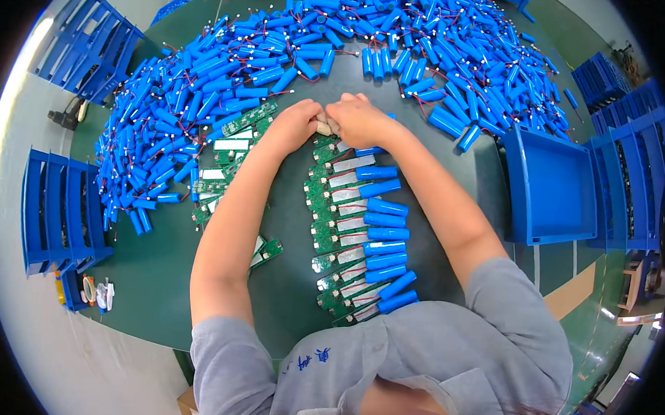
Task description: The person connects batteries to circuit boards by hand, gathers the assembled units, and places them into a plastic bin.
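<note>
My left hand (300,122) and my right hand (357,121) meet at the top end of a row of green circuit boards (321,214). Fingers of both hands are closed, bent together around the top of the row; what they pinch is too small and hidden to name. Each board in the row carries a white strip and is joined by thin red wires to a blue cylindrical cell (385,233) on its right. A blue cell lies partly under my right wrist. Loose green boards (233,145) with white strips lie beside my left forearm.
A large heap of wired blue cells (197,83) arcs across the back and left of the green table (151,288). An empty blue bin (559,189) stands at the right, next to stacked blue racks (634,176). More blue racks (61,214) and tape rolls (89,289) are at left.
</note>
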